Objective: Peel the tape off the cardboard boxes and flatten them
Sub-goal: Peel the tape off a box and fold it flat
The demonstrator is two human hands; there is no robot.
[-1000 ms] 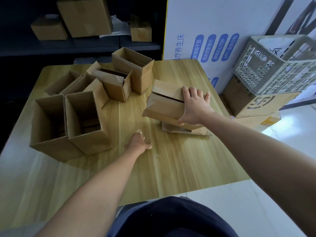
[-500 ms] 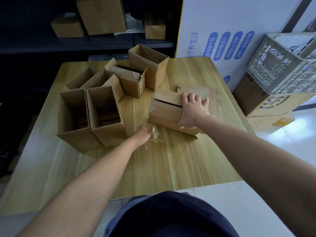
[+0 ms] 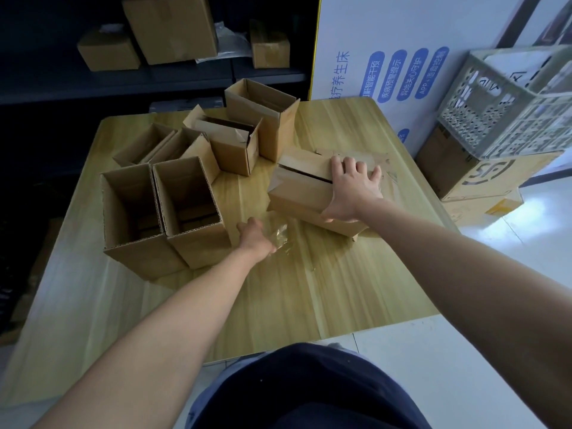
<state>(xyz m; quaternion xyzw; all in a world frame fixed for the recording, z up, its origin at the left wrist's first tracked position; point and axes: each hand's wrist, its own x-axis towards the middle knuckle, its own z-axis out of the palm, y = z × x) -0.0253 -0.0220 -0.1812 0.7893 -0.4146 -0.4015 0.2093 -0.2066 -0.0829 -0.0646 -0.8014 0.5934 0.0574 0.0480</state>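
Note:
A brown cardboard box [image 3: 297, 193] lies on its side on the wooden table [image 3: 309, 289], its top seam split open. My right hand [image 3: 353, 187] presses on the box's right end, fingers spread flat over the top and thumb down the front face. A flat piece of cardboard [image 3: 382, 157] with clear tape on it shows just behind those fingers. My left hand [image 3: 255, 238] hovers low over the table, left of the box. It pinches a crumpled strip of clear tape [image 3: 283, 236].
Two tall open boxes [image 3: 198, 246] stand at the left beside my left hand. Several more open boxes [image 3: 238, 150] crowd the far left of the table. A plastic crate [image 3: 507, 106] sits on floor boxes [image 3: 476, 174] to the right. Shelf boxes [image 3: 173, 26] stand behind.
My left hand has moved toward the box and now holds a crumpled strip of tape. The flat cardboard that showed beneath the box now shows behind it. My right hand stays on the box.

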